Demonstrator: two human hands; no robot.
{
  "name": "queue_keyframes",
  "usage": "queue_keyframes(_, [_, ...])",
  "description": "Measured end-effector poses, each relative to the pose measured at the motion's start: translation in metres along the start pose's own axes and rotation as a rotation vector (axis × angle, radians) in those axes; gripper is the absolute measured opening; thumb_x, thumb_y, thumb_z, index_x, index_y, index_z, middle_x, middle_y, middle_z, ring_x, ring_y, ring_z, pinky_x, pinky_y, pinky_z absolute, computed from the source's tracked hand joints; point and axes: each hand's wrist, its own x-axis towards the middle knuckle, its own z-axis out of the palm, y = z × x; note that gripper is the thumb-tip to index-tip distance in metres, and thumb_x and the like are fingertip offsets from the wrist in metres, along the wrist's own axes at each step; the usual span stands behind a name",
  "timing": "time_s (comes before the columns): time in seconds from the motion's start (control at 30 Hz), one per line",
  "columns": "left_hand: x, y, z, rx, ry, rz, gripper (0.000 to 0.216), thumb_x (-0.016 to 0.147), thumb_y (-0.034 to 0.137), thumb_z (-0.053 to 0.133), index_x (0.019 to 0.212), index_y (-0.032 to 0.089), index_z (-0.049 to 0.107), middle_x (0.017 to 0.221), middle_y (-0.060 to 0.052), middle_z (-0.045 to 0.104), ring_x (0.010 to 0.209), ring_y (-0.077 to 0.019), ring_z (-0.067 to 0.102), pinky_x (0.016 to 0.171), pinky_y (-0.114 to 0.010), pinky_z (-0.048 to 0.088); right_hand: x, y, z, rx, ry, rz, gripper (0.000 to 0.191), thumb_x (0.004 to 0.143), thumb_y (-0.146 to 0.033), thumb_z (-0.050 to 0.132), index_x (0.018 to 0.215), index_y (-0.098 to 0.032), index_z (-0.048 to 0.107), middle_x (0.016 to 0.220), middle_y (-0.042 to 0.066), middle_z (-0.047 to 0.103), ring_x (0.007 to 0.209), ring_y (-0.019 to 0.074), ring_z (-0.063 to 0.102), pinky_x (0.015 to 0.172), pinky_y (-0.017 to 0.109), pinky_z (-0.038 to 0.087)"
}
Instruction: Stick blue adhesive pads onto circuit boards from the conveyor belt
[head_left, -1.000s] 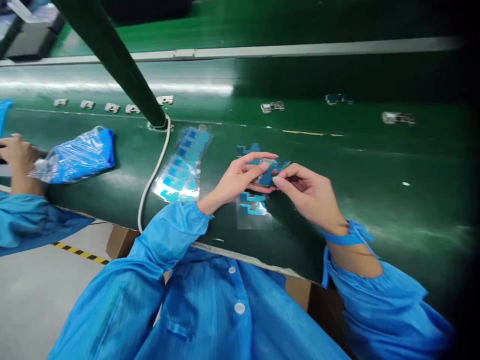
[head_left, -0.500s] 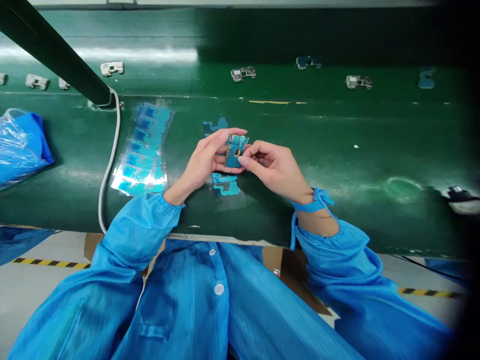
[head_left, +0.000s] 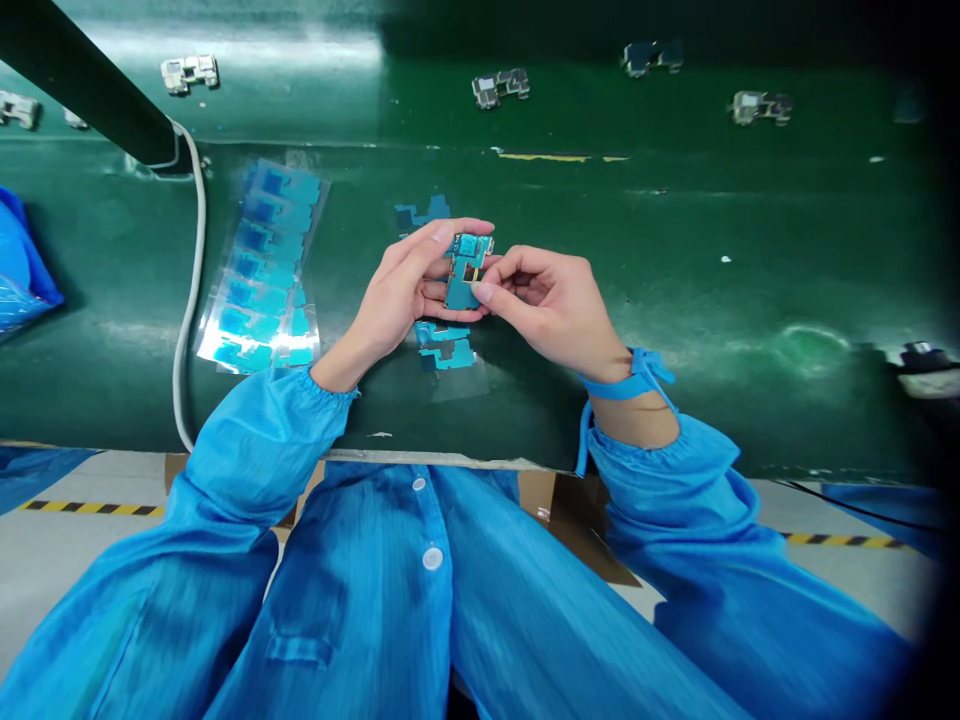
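Observation:
A small circuit board (head_left: 463, 290) with a blue-green face and a rectangular cutout lies across the fingers of my left hand (head_left: 401, 290). That hand grips it by its edges, thumb at the upper left. My right hand (head_left: 555, 300) is closed in a pinch, thumb and forefinger at the board's right edge beside the cutout. Whether a bit of film is also between those fingertips is too small to make out. Beneath my hands lies a clear sheet with blue die-cut stickers (head_left: 450, 355), partly covered by my left hand.
More sheets of blue stickers (head_left: 262, 265) lie to the left, beside a white cable (head_left: 191, 290) and a dark post (head_left: 97, 90). Several circuit boards, one here (head_left: 501, 88), are spaced along the green bench's far side. A blue plastic bag (head_left: 26, 265) sits far left.
The view has shifted, so the bench items appear higher in the picture. Both hands keep their hold at the board, which looks slightly more upright.

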Motion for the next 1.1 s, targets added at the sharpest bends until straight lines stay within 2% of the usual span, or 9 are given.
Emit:
queue_keyframes(0.17, [-0.001,0.001,0.000,0.034,0.018,-0.041,0.048,0.114,0.053,0.052,0.142,0.018,0.071,0.117,-0.010,0.080,0.099,-0.0265,0.083,0.089,-0.042,0.071,0.000,0.003,0.000,0.054,-0.001,0.000,0.046,0.084,-0.061,0.098,0.087,-0.021,0.074,0.096,0.006,0.072,0.086,0.0198,0.067,0.079,0.037,0.062])
queue_keyframes(0.27, [-0.002,0.002,0.001,0.031,-0.009,-0.017,0.047,0.113,0.054,0.055,0.140,0.019,0.070,0.121,-0.011,0.080,0.101,-0.0280,0.083,0.089,-0.043,0.073,0.000,0.003,0.001,0.053,-0.004,-0.003,0.049,0.085,-0.065,0.096,0.088,-0.021,0.074,0.095,0.006,0.071,0.083,0.0193,0.066,0.077,0.039,0.063])
queue_keyframes(0.43, [-0.003,0.004,0.004,0.107,0.030,-0.035,0.049,0.117,0.051,0.047,0.146,0.018,0.068,0.112,-0.010,0.081,0.101,-0.0264,0.082,0.091,-0.042,0.072,0.000,0.002,0.001,0.046,-0.010,0.005,0.052,0.083,-0.067,0.097,0.087,-0.020,0.073,0.097,0.007,0.071,0.085,0.0198,0.067,0.077,0.039,0.064])
queue_keyframes(0.63, [-0.002,0.001,0.000,0.002,-0.028,0.006,0.042,0.115,0.049,0.056,0.135,0.017,0.072,0.112,-0.011,0.081,0.097,-0.0284,0.084,0.086,-0.044,0.073,0.000,-0.001,0.001,0.021,0.000,0.015,0.054,0.083,-0.070,0.096,0.088,-0.021,0.072,0.099,0.008,0.072,0.097,0.0237,0.071,0.081,0.039,0.066])
queue_keyframes(0.77, [-0.003,0.001,0.000,-0.007,-0.047,0.036,0.039,0.116,0.048,0.054,0.132,0.018,0.073,0.116,-0.009,0.082,0.096,-0.0267,0.084,0.085,-0.043,0.074,-0.001,-0.002,0.000,0.012,-0.010,0.019,0.057,0.082,-0.073,0.096,0.088,-0.022,0.071,0.100,0.007,0.072,0.097,0.0232,0.071,0.082,0.039,0.068])
queue_keyframes(0.97, [-0.003,0.002,0.000,0.051,-0.036,0.020,0.042,0.115,0.050,0.053,0.136,0.018,0.072,0.119,-0.009,0.082,0.101,-0.0283,0.084,0.088,-0.043,0.075,-0.001,-0.001,-0.001,0.004,-0.011,0.002,0.057,0.083,-0.073,0.094,0.088,-0.022,0.070,0.090,0.006,0.068,0.093,0.0221,0.070,0.083,0.038,0.068])
queue_keyframes(1.1, [0.005,-0.010,-0.007,0.007,-0.051,0.065,0.046,0.107,0.059,0.065,0.132,0.022,0.077,0.116,-0.010,0.084,0.099,-0.0334,0.085,0.081,-0.046,0.076,0.000,0.001,0.000,0.001,0.004,-0.022,0.055,0.087,-0.072,0.092,0.087,-0.021,0.069,0.090,0.007,0.070,0.105,0.0261,0.072,0.086,0.038,0.069])
